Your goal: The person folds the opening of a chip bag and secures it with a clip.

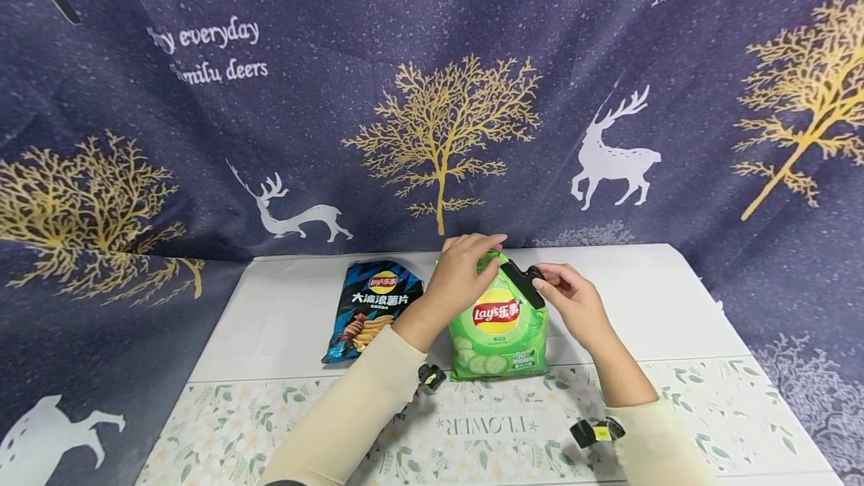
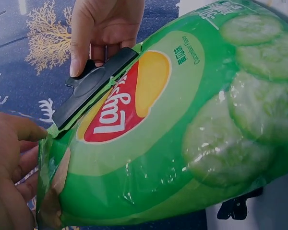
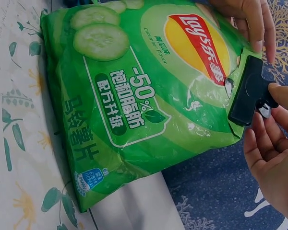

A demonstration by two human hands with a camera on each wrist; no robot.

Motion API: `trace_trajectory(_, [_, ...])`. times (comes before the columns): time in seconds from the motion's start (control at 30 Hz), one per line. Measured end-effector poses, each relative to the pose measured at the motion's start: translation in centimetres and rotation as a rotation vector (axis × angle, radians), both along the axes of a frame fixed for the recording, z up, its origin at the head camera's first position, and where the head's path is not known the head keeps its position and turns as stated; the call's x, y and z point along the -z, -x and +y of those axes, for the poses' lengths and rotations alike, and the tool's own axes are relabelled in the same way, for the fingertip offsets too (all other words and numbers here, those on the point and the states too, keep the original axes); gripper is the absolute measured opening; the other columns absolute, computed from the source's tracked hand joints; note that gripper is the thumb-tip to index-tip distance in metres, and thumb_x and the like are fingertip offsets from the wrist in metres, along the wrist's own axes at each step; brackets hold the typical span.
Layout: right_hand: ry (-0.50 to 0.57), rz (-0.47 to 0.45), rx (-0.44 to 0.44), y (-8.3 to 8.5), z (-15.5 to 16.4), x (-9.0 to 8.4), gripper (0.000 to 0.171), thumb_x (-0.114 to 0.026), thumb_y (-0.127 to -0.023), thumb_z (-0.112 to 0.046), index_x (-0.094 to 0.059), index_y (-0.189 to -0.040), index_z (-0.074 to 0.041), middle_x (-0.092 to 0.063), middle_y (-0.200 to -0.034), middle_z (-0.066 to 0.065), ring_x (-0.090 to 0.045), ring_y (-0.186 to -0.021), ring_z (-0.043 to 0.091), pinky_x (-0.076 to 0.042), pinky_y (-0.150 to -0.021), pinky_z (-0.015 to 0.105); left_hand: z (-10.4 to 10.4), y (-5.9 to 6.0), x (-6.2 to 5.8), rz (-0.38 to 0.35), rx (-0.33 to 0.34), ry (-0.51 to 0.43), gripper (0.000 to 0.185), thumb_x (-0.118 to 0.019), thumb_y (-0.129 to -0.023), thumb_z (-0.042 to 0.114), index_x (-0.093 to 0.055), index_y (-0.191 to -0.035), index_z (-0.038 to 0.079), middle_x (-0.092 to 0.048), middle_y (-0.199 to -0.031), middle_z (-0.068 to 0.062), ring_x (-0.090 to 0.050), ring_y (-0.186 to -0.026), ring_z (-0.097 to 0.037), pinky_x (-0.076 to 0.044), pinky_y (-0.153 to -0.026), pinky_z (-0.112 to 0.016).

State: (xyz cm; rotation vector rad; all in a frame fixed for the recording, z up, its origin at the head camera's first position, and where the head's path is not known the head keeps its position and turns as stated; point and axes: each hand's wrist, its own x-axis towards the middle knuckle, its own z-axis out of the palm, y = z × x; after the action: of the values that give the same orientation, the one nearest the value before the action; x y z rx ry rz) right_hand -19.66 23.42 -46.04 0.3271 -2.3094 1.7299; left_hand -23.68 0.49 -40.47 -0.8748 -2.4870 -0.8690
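Observation:
A green Lay's cucumber chip bag stands upright on the table. My left hand pinches its folded top edge at the left. A black bag clip sits slanted across the top right corner of the bag, and my right hand grips the clip's handle end. In the left wrist view the clip clamps the bag's folded top, with my left hand at the lower left. The right wrist view shows the clip on the bag's corner and my right hand round its handle.
A dark blue chip bag lies flat to the left of the green one. Two spare black clips lie on the flowered cloth, one by my left forearm and one by my right wrist. A deer-patterned curtain hangs behind the table.

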Motion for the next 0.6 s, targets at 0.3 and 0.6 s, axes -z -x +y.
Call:
trace_trajectory(0.3, [0.021,-0.016,0.004,-0.1,-0.2,0.1,0.033,-0.065,-0.100,-0.017,-0.065,-0.128,0.000,-0.060,-0.103,-0.006,-0.060,-0.094,0.001,-0.051,-0.083,0.011,-1.0,0.1,0.2,-0.029,-0.042,-0.052,0.038,-0.065,-0.100,0.025,-0.063,-0.138,0.021,-0.065,-0.129,-0.001,-0.061,-0.121,-0.020,-0.038,-0.114,-0.050])
trace_trajectory(0.6, [0.038,-0.030,0.006,-0.3,-0.4,0.2,0.033,-0.065,-0.100,-0.016,-0.063,-0.128,0.002,-0.061,-0.104,-0.007,-0.060,-0.095,0.002,-0.051,-0.085,0.011,-2.0,0.0,0.7,-0.059,-0.064,-0.143,0.041,-0.063,-0.100,0.023,-0.059,-0.141,0.018,-0.056,-0.140,-0.003,-0.053,-0.131,-0.023,-0.036,-0.115,-0.053])
